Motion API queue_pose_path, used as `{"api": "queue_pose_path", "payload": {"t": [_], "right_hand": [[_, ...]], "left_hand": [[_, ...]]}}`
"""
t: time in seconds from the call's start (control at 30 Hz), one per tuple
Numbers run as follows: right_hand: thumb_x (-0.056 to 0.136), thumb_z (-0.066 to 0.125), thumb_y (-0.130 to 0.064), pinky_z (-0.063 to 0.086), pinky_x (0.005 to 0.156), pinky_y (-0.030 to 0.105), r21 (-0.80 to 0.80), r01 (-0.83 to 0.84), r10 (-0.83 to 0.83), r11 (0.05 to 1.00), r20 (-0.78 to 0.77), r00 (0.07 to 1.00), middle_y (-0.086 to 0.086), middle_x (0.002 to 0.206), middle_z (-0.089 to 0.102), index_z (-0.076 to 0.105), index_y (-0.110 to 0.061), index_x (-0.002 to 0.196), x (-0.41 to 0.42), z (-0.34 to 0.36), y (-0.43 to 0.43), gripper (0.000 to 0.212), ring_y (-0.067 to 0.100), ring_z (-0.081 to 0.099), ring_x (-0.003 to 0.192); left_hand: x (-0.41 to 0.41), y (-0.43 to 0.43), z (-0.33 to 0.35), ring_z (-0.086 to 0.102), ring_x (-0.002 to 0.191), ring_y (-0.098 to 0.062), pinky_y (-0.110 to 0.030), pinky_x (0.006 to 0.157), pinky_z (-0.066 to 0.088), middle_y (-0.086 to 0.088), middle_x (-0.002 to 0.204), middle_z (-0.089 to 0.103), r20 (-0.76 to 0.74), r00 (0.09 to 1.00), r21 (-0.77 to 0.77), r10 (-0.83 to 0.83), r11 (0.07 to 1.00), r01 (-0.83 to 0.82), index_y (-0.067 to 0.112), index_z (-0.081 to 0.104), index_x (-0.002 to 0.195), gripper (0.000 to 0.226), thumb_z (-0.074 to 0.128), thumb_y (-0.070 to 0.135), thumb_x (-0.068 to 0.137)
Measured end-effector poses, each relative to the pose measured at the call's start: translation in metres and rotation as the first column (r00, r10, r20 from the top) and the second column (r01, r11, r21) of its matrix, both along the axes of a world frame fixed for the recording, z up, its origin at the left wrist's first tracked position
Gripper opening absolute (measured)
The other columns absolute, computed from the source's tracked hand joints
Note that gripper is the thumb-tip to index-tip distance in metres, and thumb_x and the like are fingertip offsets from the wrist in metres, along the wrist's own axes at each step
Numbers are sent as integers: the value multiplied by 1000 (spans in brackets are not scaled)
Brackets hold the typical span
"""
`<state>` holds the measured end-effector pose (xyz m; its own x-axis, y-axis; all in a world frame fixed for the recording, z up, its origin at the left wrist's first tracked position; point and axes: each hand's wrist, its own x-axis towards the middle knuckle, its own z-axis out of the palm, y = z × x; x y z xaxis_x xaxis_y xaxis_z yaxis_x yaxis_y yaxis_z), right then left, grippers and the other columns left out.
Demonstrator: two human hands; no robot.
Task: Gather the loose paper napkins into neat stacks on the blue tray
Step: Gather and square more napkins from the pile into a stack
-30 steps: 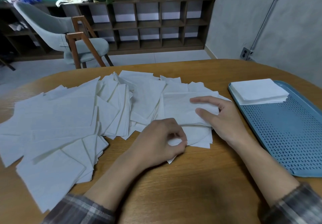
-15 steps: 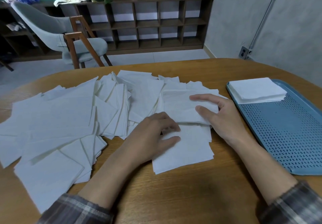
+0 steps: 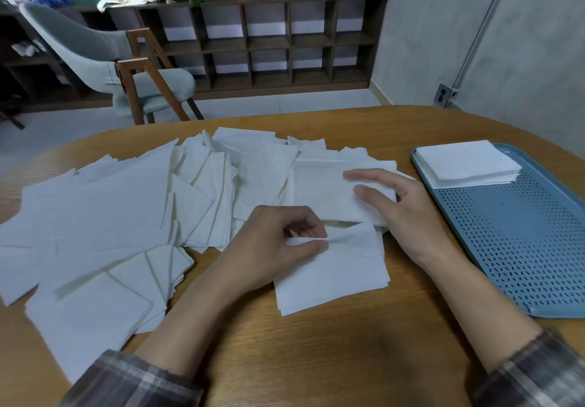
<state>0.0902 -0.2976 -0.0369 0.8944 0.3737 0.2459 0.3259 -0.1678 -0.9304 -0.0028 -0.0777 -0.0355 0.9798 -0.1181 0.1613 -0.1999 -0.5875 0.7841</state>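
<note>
Many loose white paper napkins (image 3: 120, 210) lie spread over the left and middle of the wooden table. A small pile of napkins (image 3: 335, 273) sits nearest me at the centre; my left hand (image 3: 278, 245) pinches the pile's upper left edge between thumb and curled fingers. My right hand (image 3: 399, 210) rests with straight fingers on another bunch of napkins (image 3: 319, 191) just behind it. The blue perforated tray (image 3: 525, 248) lies at the right, with one neat napkin stack (image 3: 465, 162) in its far corner.
The round wooden table (image 3: 316, 359) has its far edge behind the napkins. Beyond it stand a grey chair (image 3: 104, 67) with wooden legs and a dark cubby shelf (image 3: 269, 42) topped with potted plants. A grey wall rises at the right.
My left hand pulled a small pile of napkins toward me, flattened on it, then curled again and now pinches its edge. My right hand has stayed on the bunch behind.
</note>
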Motion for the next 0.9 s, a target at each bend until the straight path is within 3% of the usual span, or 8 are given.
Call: {"api": "queue_pose_path", "payload": {"t": [0.1,0.23,0.33,0.43,0.6,0.77,0.83,0.9], "right_hand": [[105,61,-31,38,112,27,48,-51,52,998,-20,998,-16,122,76,80,-24,112,-1,2,1,22,-2,60,127],[98,62,-48,41,105,20,11,-189,189,982,-34,981,-11,122,76,80,-21,113,-8,3,2,35,4,62,127],[99,72,-28,49,88,17,-17,-202,200,979,-91,976,-13,112,78,80,-21,109,-12,4,5,15,2,69,110],[96,72,-20,52,78,14,13,-210,210,978,-137,968,-15,113,77,77,-26,116,-15,6,8,21,1,71,105],[93,73,-19,58,93,28,59,-250,257,966,-143,956,-11,124,73,60,-38,139,-19,9,8,51,10,69,115],[96,73,-24,48,115,44,-11,-260,258,966,-101,961,-20,150,53,46,-56,145,-19,9,11,65,10,53,138],[98,72,-23,47,116,39,-22,-256,253,967,-89,963,-29,152,47,43,-59,146,-18,7,12,67,8,49,141],[99,71,-17,52,106,23,6,-243,243,970,-84,966,-42,142,49,42,-56,148,-19,6,13,68,-2,53,134]], "left_hand": [[-2,0,5,73,95,-9,-28,90,57,12,94,77,-23,1000,-108,16,994,-19,26,78,94,11,86,21,88],[0,1,11,72,95,-13,-28,90,57,8,97,77,30,994,-253,103,963,-92,24,79,97,18,90,20,83],[1,2,12,71,97,-10,-21,90,55,11,96,77,91,978,-298,190,942,-155,21,77,95,18,89,16,83],[2,3,12,72,97,-9,-18,88,54,11,93,77,120,960,-314,253,927,-205,19,79,89,10,87,17,85],[4,1,11,73,97,-8,-18,86,55,10,93,78,96,943,-384,319,886,-260,19,81,87,6,87,18,86],[6,-2,8,72,100,-5,-17,89,54,12,95,78,99,941,-383,325,885,-265,20,81,90,6,86,20,87],[6,-3,7,71,101,-5,-17,89,54,14,96,77,109,939,-363,326,892,-268,22,80,91,6,85,23,88],[6,-3,4,69,101,-6,-15,85,51,16,100,76,156,920,-323,359,899,-296,26,79,96,11,86,26,87]]}}
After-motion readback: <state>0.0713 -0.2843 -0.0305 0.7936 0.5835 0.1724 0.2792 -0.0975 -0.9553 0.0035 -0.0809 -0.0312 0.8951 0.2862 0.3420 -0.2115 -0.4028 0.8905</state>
